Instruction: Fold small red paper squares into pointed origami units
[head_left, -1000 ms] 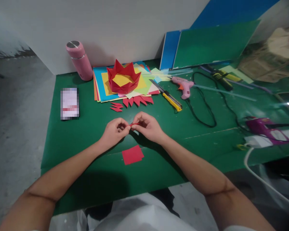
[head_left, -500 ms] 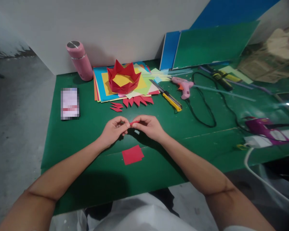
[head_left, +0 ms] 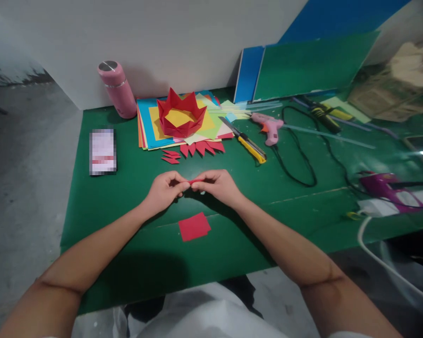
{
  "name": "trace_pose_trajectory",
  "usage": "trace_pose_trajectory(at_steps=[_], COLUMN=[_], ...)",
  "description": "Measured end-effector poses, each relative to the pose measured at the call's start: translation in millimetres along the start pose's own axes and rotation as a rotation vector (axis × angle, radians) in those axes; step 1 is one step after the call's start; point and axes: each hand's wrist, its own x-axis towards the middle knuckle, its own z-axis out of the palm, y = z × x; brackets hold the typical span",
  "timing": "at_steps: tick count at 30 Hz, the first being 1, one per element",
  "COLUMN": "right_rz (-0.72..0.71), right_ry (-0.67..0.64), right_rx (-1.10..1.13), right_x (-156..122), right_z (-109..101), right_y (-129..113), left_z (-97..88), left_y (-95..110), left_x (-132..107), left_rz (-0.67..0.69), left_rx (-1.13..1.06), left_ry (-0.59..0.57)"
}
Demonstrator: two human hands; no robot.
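Between my fingertips I hold a small folded piece of red paper [head_left: 193, 181] above the green table. My left hand [head_left: 167, 188] pinches its left end, and my right hand [head_left: 216, 184] pinches the other; the fingers hide most of it. Nearer to me lie flat red paper pieces [head_left: 193, 227], overlapping. Beyond my hands is a row of folded red paper points [head_left: 202, 148], with several slim red folded pieces [head_left: 170, 157] to its left. A red paper ring with pointed tips [head_left: 182, 115] sits on a stack of coloured paper [head_left: 146, 123].
A pink bottle [head_left: 118, 89] and a blurred-out flat item [head_left: 102, 152] are on the left. To the right lie a yellow utility knife [head_left: 250, 146], a pink glue gun [head_left: 268, 126] with its black cord, and a purple item [head_left: 382, 187]. A green board [head_left: 313, 68] leans at the back.
My fingertips have shifted slightly on the red paper, and my right thumb now lies closer to my left. The small pale spot beneath my hands is now mostly covered. Everything else stays put.
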Motion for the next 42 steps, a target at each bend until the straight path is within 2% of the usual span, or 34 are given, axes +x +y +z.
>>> trace_pose_trajectory(at_steps=[3,8,17,20,25,27,29,31,33,37,42], right_rz=[0.038,0.039,-0.016,-0.018,-0.045,-0.115,-0.245,-0.421,-0.504,-0.508,-0.515], right_ry=[0.03,0.004,0.001,0.0,-0.099,-0.172,-0.304,-0.494,-0.575,-0.582,-0.575], right_rx=[0.108,0.199,0.003,-0.044,-0.016,-0.094,-0.292,-0.523,-0.67,-0.761,-0.733], right_x=[3,6,2,4,6,6,4,2,1,0,1], right_z=[-3,-6,-4,-4,-6,-8,-10,-11,-11,-10,-10], right_y=[3,6,2,3,7,7,4,1,-2,-2,0], left_z=[-1.7,-2.3,3.8,1.2,-20.5,-31.2,-39.5,-44.8,-47.7,-50.2,-50.2], left_y=[-2,-2,-3,-4,-5,-5,-7,-9,-12,-17,-21], left_x=[3,5,-1,0,10,15,19,23,26,30,32], left_rz=[-0.151,-0.245,-0.237,-0.146,0.299,0.394,0.436,0.452,0.484,0.503,0.544], left_rx=[-0.167,-0.322,-0.195,-0.065,0.365,0.486,0.578,0.636,0.691,0.821,0.902], left_ry=[0.022,0.029,-0.058,-0.028,0.188,0.25,0.295,0.322,0.306,0.243,0.281])
